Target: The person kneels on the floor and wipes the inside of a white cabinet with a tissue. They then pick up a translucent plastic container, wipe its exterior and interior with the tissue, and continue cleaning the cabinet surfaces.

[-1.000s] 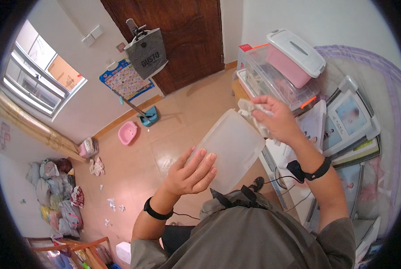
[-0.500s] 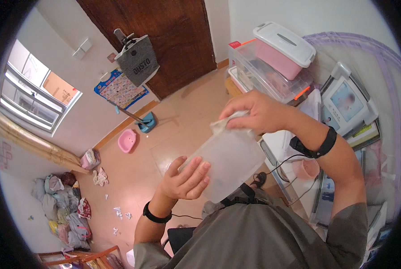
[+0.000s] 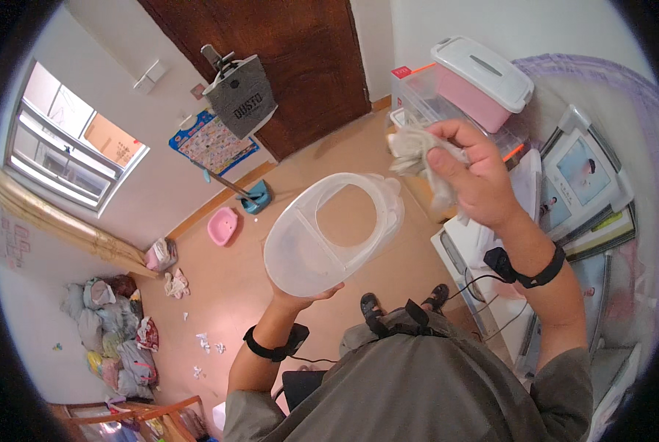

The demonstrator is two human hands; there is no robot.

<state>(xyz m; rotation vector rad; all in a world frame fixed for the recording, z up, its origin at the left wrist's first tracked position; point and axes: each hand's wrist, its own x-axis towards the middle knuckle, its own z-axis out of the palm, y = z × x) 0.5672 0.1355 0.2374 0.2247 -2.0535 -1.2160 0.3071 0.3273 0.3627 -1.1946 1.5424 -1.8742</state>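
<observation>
My left hand [image 3: 300, 298] holds a clear plastic container lid [image 3: 329, 236] from below, tilted up toward me; it has a round opening near its top. Only my fingertips show under its lower edge. My right hand [image 3: 477, 177] is raised to the right of the lid and grips a crumpled greyish-white cloth [image 3: 410, 151], which hangs beside the lid's upper right corner. Both wrists wear black bands.
A clear storage box [image 3: 425, 103] with a pink-and-white lidded box [image 3: 484, 74] on it stands at the right. Framed pictures [image 3: 583, 173] lie on the purple surface. A dark wooden door [image 3: 285, 51], a pink basin [image 3: 222, 225] and a pile of bags [image 3: 104, 324] are on the floor side.
The lid has turned from lying flat to facing me, with its round opening now showing. My right hand has lifted off it with the cloth and moved up to the right.
</observation>
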